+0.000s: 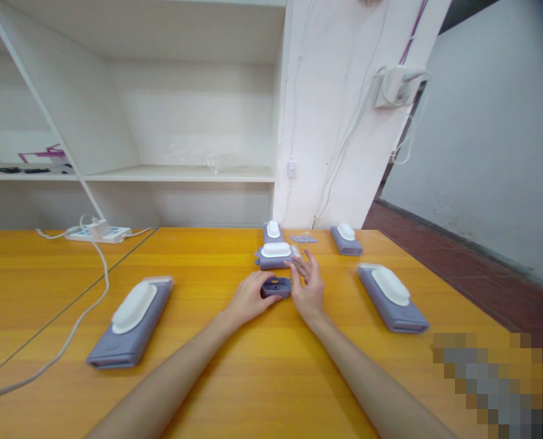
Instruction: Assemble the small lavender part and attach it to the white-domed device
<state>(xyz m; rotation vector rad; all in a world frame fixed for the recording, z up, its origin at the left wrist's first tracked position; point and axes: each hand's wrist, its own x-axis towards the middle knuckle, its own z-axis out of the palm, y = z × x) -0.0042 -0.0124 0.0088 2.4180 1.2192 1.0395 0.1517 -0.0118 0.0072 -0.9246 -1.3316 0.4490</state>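
A small dark purple part (276,286) rests on the wooden table (198,366) between my two hands. My left hand (251,297) curls round its left end, fingers closed on it. On its right side, my right hand (308,285) pinches the other end with the thumb and lower fingers, while the upper fingers stretch toward a purple device with a white top (275,255) just behind. I cannot tell whether those fingertips touch that device.
Larger purple devices with white tops lie at the left (131,322) and right (392,297). Two smaller ones (273,231) (346,239) and a flat purple piece (303,239) sit at the back. A white power strip (98,233) and cable (83,311) lie left. White shelves stand behind.
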